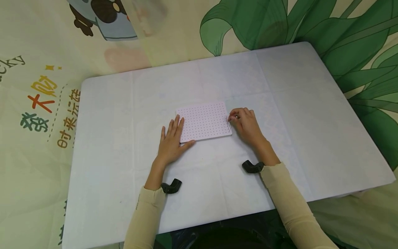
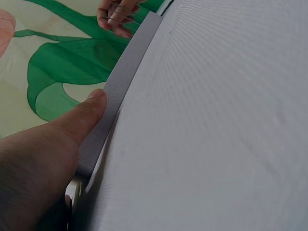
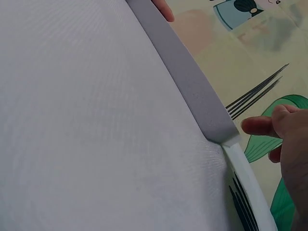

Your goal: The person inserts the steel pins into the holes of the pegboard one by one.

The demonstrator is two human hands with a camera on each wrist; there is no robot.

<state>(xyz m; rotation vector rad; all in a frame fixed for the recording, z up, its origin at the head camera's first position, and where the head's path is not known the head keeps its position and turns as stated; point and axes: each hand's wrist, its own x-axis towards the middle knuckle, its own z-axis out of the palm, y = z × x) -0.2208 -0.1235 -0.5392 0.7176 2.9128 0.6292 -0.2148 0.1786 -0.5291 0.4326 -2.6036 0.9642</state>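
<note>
A pale board (image 1: 205, 121) dotted with rows of small holes lies on the table. My left hand (image 1: 171, 145) rests along its left edge with fingers straight; in the left wrist view the thumb (image 2: 94, 106) touches the board's front side. Several thin dark rods (image 1: 228, 124) stand at the board's right edge, slanting upward in the right wrist view. Beside them is my right hand (image 1: 245, 126), thumb and index finger bent close together. I cannot tell whether a rod is between these fingertips.
The white cloth-covered table (image 1: 217, 180) extends around the board. More dark thin lines (image 3: 244, 204) show beside the board's right side in the right wrist view. Behind the table hangs a printed curtain (image 1: 174, 34) with green leaves. Each wrist wears a black camera (image 1: 252, 166).
</note>
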